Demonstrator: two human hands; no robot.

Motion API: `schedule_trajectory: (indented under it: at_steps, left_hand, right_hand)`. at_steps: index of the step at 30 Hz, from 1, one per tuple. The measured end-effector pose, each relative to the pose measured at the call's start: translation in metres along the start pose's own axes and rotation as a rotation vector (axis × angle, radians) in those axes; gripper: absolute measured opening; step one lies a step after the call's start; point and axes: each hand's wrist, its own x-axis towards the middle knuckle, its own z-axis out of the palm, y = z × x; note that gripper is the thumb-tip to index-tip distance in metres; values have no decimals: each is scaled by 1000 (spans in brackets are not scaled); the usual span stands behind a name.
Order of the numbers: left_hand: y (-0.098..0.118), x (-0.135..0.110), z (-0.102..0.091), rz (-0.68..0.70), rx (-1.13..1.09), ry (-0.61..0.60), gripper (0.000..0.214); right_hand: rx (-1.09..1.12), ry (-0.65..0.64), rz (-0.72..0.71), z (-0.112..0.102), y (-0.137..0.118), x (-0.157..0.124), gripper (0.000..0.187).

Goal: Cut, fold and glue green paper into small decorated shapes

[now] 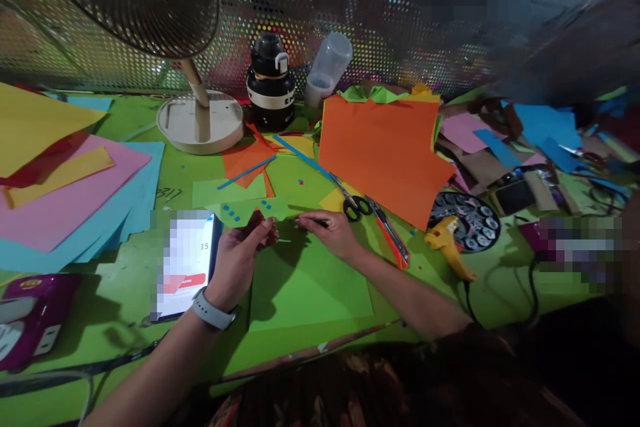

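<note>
My left hand [243,255], with a pale watch band [215,310] on the wrist, is closed on a small orange-red paper piece [257,215]. Opposite it, my right hand [327,232] makes a pinch; what sits between its fingertips is too small to name. Both hands hover over a green paper sheet [310,293]. Just beyond them lies a green paper strip [277,207] with several tiny blue paper bits [237,218] on it. Left of my left hand is a lit phone [185,260].
Black scissors [356,207], an orange utility knife [393,240] and a yellow glue gun [453,247] lie to the right. Behind stand a fan [200,123], a black bottle [271,90] and orange paper [380,147]. Coloured sheets [80,187] and a purple device [37,320] are left.
</note>
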Motion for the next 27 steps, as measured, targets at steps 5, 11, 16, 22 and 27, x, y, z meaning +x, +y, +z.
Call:
schedule_trajectory:
  at_steps: [5,11,16,22,27]
  left_hand:
    - [0,0,-1,2,16,-6,21]
    - [0,0,-1,-6,26,-20,18]
    - [0,0,-1,2,20,-21,18]
    - [-1,1,-2,8,16,-19,20]
    - [-2,0,-2,24,21,-19,18]
  right_hand:
    - [17,17,21,0,1,1,23]
    - [5,-11,6,-1,2,2,24]
    - [28,-10,26,-1,1,3,23]
    - [95,13,59,0,4,2,22]
    - [158,18,70,1,5,2,23]
